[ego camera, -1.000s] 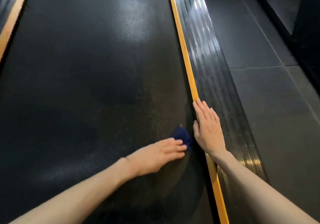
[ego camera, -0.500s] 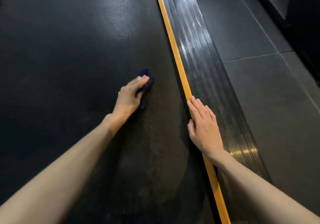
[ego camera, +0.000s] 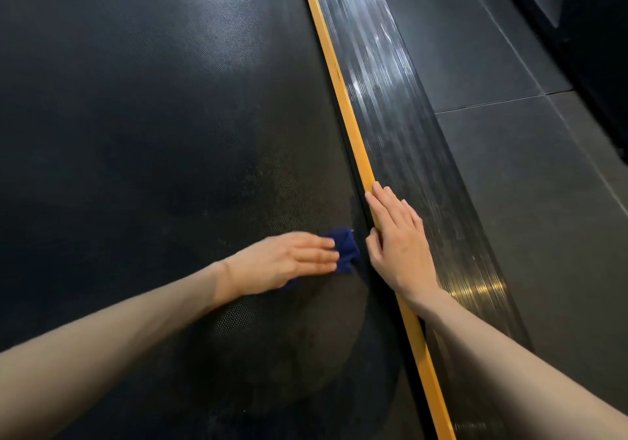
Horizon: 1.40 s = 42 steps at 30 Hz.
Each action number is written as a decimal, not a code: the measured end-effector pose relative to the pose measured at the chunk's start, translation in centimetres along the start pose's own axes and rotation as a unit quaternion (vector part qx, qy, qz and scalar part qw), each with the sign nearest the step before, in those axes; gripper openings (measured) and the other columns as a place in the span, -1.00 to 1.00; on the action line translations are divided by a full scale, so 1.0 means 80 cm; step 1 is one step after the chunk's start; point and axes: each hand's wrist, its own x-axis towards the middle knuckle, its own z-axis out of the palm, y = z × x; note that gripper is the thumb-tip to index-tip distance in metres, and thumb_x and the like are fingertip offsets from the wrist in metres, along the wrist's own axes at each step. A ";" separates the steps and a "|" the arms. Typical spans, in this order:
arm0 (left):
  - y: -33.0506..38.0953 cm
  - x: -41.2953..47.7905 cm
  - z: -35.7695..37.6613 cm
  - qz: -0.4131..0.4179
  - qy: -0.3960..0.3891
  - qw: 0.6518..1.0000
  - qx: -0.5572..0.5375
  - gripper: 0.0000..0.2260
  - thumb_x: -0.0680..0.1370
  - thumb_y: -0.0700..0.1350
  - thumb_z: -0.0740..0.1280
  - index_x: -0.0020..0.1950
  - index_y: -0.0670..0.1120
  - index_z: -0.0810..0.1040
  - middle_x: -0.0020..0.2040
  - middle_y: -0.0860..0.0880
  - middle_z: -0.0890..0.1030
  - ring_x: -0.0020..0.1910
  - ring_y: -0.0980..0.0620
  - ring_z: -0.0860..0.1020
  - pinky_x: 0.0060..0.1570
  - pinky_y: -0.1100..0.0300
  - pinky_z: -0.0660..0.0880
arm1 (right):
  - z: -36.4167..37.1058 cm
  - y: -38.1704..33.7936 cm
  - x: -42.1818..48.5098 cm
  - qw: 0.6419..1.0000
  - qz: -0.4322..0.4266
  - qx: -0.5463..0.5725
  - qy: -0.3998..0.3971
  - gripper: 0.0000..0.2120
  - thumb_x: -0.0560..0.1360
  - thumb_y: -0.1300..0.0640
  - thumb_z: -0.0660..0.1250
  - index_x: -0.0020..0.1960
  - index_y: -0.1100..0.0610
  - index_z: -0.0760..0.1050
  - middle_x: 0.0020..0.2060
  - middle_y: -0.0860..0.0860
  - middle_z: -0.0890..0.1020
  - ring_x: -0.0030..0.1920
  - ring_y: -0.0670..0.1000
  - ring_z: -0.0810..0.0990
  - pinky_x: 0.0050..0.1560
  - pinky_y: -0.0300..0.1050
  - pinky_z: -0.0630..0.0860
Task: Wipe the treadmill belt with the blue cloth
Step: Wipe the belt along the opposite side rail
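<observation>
No legible text anywhere.

The left hand [ego camera: 285, 263] lies palm down, fingers straight and close together, pointing right, slightly blurred; the bare left forearm [ego camera: 119, 331] reaches in from the lower left; the right hand [ego camera: 397, 246] lies flat, palm down, fingers straight and pointing away, thumb alongside; the right forearm [ego camera: 509, 365] enters from the lower right; the hands sit near each other, not touching.
</observation>
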 end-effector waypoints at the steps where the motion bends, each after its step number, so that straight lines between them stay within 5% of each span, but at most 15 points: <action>1: -0.012 0.001 -0.005 -0.052 0.023 0.998 -0.027 -0.63 0.55 -0.16 0.07 0.30 -0.12 0.49 0.34 -0.05 0.47 0.39 0.00 0.33 0.43 0.05 0.19 | 0.000 0.000 0.000 1.000 0.000 0.001 0.001 -0.46 0.52 0.18 0.23 0.48 0.08 0.22 0.48 -0.02 0.22 0.49 -0.10 0.10 0.48 -0.08 0.01; 7: -0.084 0.031 -0.054 -0.375 0.171 0.911 -0.024 -0.62 0.53 -0.38 0.20 0.32 -0.14 0.46 0.35 -0.10 0.45 0.41 -0.03 0.30 0.40 0.14 0.12 | 0.002 0.000 0.001 1.000 -0.002 -0.005 0.005 -0.48 0.53 0.18 0.22 0.47 0.09 0.23 0.47 0.00 0.24 0.48 -0.07 0.13 0.48 -0.08 0.00; 13: 0.005 0.036 -0.035 -0.232 0.074 0.965 -0.093 -0.61 0.51 -0.24 0.30 0.33 -0.03 0.46 0.28 -0.05 0.50 0.31 0.01 0.39 0.34 0.05 0.27 | 0.000 -0.002 0.000 1.000 0.000 -0.012 -0.002 -0.46 0.52 0.17 0.23 0.48 0.09 0.22 0.48 -0.01 0.22 0.48 -0.08 0.13 0.48 -0.08 0.01; 18: 0.060 0.016 0.000 -0.075 -0.062 0.993 -0.065 -0.54 0.53 -0.11 0.28 0.43 0.00 0.31 0.41 0.02 0.36 0.43 0.08 0.24 0.35 0.18 0.15 | -0.001 -0.002 0.000 1.000 -0.003 -0.004 0.005 -0.47 0.51 0.20 0.22 0.47 0.12 0.24 0.48 0.00 0.24 0.48 -0.07 0.14 0.48 -0.06 0.06; 22: 0.061 0.010 0.011 -0.075 -0.067 0.995 0.007 -0.49 0.54 -0.01 0.23 0.48 -0.02 0.21 0.49 0.01 0.22 0.48 0.07 0.14 0.40 0.16 0.12 | 0.001 -0.002 -0.001 1.000 -0.001 -0.006 0.008 -0.47 0.51 0.20 0.23 0.47 0.12 0.25 0.47 0.00 0.24 0.48 -0.08 0.15 0.48 -0.07 0.06; 26: 0.056 0.009 0.010 -0.044 -0.061 0.994 0.083 -0.54 0.52 0.04 0.16 0.41 -0.03 0.35 0.43 0.00 0.35 0.44 0.06 0.24 0.41 0.13 0.11 | 0.002 -0.002 -0.001 1.000 -0.003 -0.006 0.011 -0.48 0.52 0.20 0.22 0.47 0.12 0.25 0.47 0.00 0.25 0.48 -0.08 0.15 0.48 -0.07 0.06; 30: 0.031 0.010 0.001 0.026 -0.086 0.988 0.128 -0.47 0.41 -0.12 0.41 0.36 -0.06 0.41 0.39 -0.04 0.41 0.43 -0.03 0.28 0.39 -0.03 0.24 | 0.000 0.000 0.000 1.000 -0.001 0.000 0.007 -0.48 0.52 0.20 0.22 0.47 0.11 0.25 0.47 -0.01 0.24 0.48 -0.10 0.13 0.48 -0.08 0.03; 34: -0.037 0.016 -0.032 -0.084 -0.018 0.981 0.172 -0.47 0.33 -0.25 0.39 0.31 -0.14 0.47 0.32 -0.11 0.48 0.36 -0.14 0.37 0.31 -0.09 0.28 | 0.002 0.000 -0.001 1.000 0.001 -0.004 0.007 -0.48 0.52 0.18 0.22 0.47 0.09 0.24 0.47 -0.01 0.24 0.48 -0.10 0.13 0.48 -0.10 0.01; 39: -0.074 0.023 -0.050 -0.311 0.066 0.948 0.028 -0.44 0.47 -0.37 0.29 0.44 -0.11 0.25 0.46 -0.09 0.29 0.48 -0.04 0.15 0.40 0.08 -0.02 | 0.005 0.000 0.000 1.000 0.004 -0.003 0.015 -0.50 0.52 0.18 0.24 0.45 0.10 0.28 0.46 0.00 0.27 0.47 -0.06 0.16 0.48 -0.07 0.01; 42: -0.032 0.019 -0.037 -0.234 0.091 0.968 -0.014 -0.47 0.43 -0.39 0.32 0.38 -0.13 0.38 0.37 -0.09 0.42 0.41 -0.04 0.29 0.41 -0.07 0.20 | 0.004 -0.001 0.000 1.000 0.001 -0.006 0.011 -0.49 0.52 0.18 0.25 0.46 0.10 0.27 0.46 0.01 0.27 0.47 -0.06 0.16 0.47 -0.07 0.01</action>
